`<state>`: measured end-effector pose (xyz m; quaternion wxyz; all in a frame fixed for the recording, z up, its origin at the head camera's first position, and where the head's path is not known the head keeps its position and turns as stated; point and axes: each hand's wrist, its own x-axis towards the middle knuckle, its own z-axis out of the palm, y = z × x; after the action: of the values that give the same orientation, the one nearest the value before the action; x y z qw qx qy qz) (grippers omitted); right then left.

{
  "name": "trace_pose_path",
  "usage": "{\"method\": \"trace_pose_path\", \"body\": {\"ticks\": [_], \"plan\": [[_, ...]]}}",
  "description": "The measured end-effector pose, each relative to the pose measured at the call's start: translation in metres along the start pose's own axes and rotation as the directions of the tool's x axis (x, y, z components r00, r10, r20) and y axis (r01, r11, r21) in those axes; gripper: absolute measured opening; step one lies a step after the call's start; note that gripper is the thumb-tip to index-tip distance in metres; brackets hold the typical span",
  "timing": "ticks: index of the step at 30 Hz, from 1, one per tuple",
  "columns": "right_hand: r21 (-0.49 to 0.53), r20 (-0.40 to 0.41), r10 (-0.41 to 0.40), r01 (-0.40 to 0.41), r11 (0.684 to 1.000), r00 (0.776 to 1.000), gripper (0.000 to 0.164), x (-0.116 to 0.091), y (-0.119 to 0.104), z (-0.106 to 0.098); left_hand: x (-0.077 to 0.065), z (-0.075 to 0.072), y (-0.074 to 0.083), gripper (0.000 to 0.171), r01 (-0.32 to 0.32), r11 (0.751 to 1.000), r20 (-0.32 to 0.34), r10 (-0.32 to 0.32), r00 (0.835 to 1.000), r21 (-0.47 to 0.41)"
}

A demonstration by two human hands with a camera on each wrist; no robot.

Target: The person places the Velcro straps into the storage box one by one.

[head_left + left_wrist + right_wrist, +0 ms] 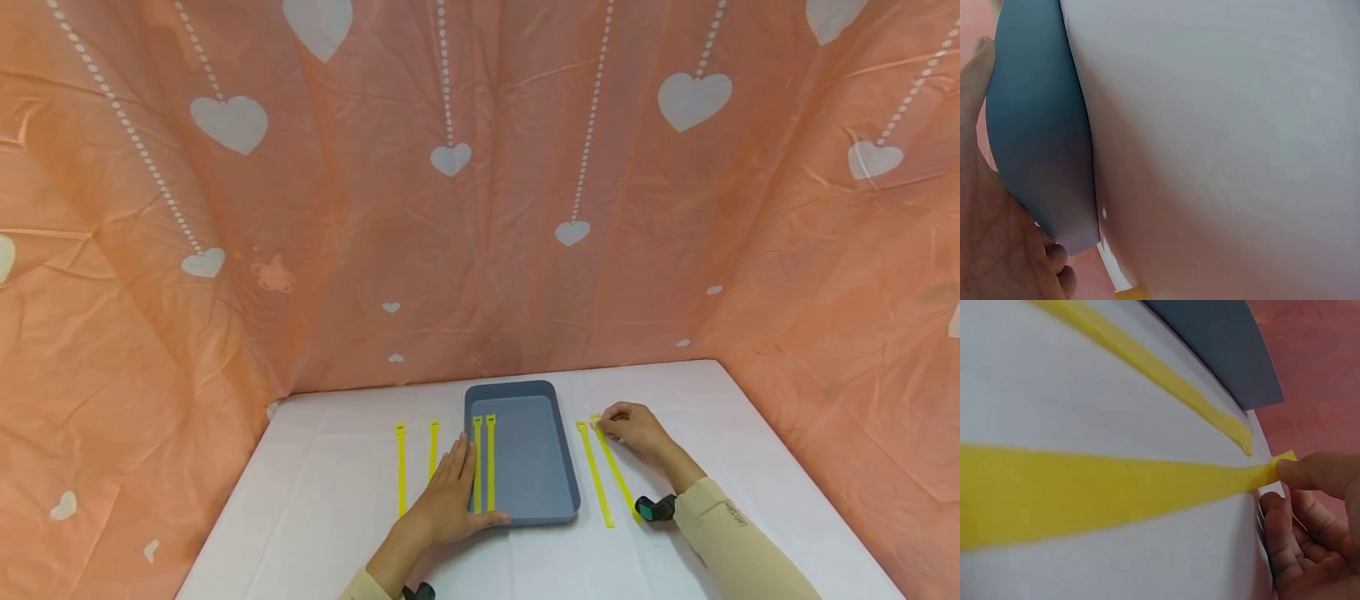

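A grey-blue rectangular tray (pixel 528 467) stands on the white table with two yellow cable straps (pixel 491 462) lying lengthwise inside its left part. Along its left rim rests my left hand (pixel 450 496), fingers extended, thumb over the near edge; the left wrist view shows that hand against the tray wall (pixel 1041 119). Right of the tray, my right hand (pixel 633 429) pinches the slotted head end of a yellow strap (pixel 1147 487) between thumb and finger. The strap's other end runs down toward the wrist. Another yellow strap (pixel 595 475) lies between it and the tray.
Two more yellow straps, one farther left (pixel 401 467) and one nearer the tray (pixel 433 446), lie left of the tray, the nearer partly hidden by my left hand. Behind and beside the table (pixel 322 475) hangs a pink curtain (pixel 510 292) with white hearts.
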<state>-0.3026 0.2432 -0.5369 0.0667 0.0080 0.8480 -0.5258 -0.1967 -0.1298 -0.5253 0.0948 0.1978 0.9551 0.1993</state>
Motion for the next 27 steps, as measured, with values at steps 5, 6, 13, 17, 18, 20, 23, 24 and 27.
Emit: {"method": "trace_pose_path", "body": {"ticks": [5, 6, 13, 17, 18, 20, 23, 24, 27], "plan": [[0.020, 0.013, -0.010, 0.010, 1.000, 1.000, 0.015, 0.000, 0.001, -0.002, 0.000, 0.000, 0.000, 0.134, -0.006, 1.000, -0.006, 0.006, 1.000, 0.004], [0.028, 0.015, -0.016, 0.015, 1.000, 1.000, 0.016, 0.000, 0.001, -0.003, 0.000, 0.000, 0.000, 0.134, -0.007, 1.000, -0.008, 0.007, 1.000, 0.004], [0.073, 0.036, -0.024, 0.021, 0.997, 0.999, 0.015, 0.005, 0.006, -0.007, 0.001, 0.002, -0.001, 0.134, -0.009, 1.000, -0.011, 0.009, 1.000, 0.003], [0.084, 0.050, -0.022, 0.017, 0.996, 0.998, 0.015, 0.005, 0.006, -0.009, 0.001, 0.002, -0.001, 0.134, -0.011, 1.000, -0.018, 0.011, 1.000, 0.009], [0.094, 0.056, -0.021, 0.016, 0.995, 0.998, 0.015, 0.005, 0.007, -0.009, 0.001, 0.002, -0.001, 0.134, -0.010, 1.000, -0.020, 0.011, 1.000, 0.009], [0.102, 0.068, -0.026, 0.018, 0.995, 0.997, 0.016, 0.004, 0.006, -0.010, 0.001, 0.002, 0.000, 0.134, -0.012, 1.000, -0.023, 0.012, 1.000, 0.012], [0.138, 0.077, -0.030, 0.019, 0.990, 0.997, 0.016, 0.003, 0.003, -0.011, 0.001, 0.001, -0.001, 0.133, -0.010, 1.000, -0.021, 0.010, 1.000, 0.007], [0.155, 0.080, -0.036, 0.023, 0.988, 0.996, 0.016, 0.003, 0.002, -0.011, 0.001, 0.001, -0.001, 0.133, -0.010, 1.000, -0.019, 0.010, 1.000, 0.006], [0.216, 0.079, -0.036, 0.019, 0.976, 0.996, 0.015, 0.005, 0.001, -0.011, 0.001, 0.001, -0.001, 0.133, -0.009, 1.000, -0.014, 0.009, 1.000, 0.001]]}}
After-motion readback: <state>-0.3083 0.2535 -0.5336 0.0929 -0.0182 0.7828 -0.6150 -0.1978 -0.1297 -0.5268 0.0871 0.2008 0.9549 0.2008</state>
